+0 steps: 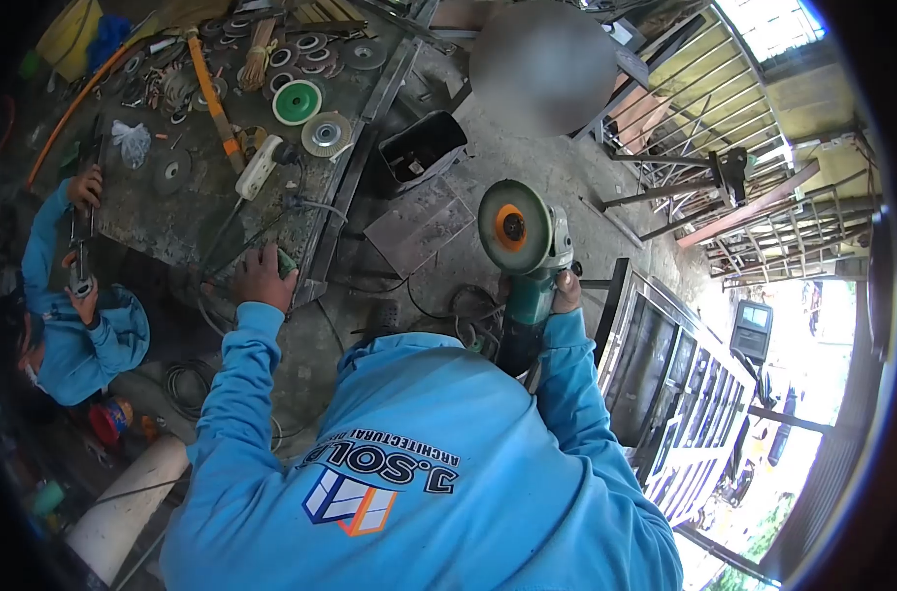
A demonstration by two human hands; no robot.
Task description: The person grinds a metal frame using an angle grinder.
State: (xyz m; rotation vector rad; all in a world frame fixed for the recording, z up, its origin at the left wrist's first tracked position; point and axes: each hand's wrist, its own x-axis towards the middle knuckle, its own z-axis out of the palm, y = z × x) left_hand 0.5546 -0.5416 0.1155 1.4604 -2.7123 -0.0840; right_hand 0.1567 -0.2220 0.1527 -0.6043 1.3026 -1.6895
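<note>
My right hand [566, 293] grips a green angle grinder [529, 298]. The grinder is raised beside the workbench, its large disc [512, 228] with an orange centre facing me. My left hand [263, 278] is at the corner of the workbench [177, 231], fingers bent. By its fingers shows a small green thing [287, 263], too covered to name. Just beyond that hand, a white power strip [260, 167] with a black plug lies on the bench. A dark cable runs from the strip toward my left hand.
A co-worker [94, 340] in blue handles a metal bar at the left. Grinding discs [298, 101] and an orange strap [212, 98] lie on the bench. A black bin [422, 151], metal grilles [764, 236] and a metal frame [665, 364] stand around. A blurred round patch hides the top.
</note>
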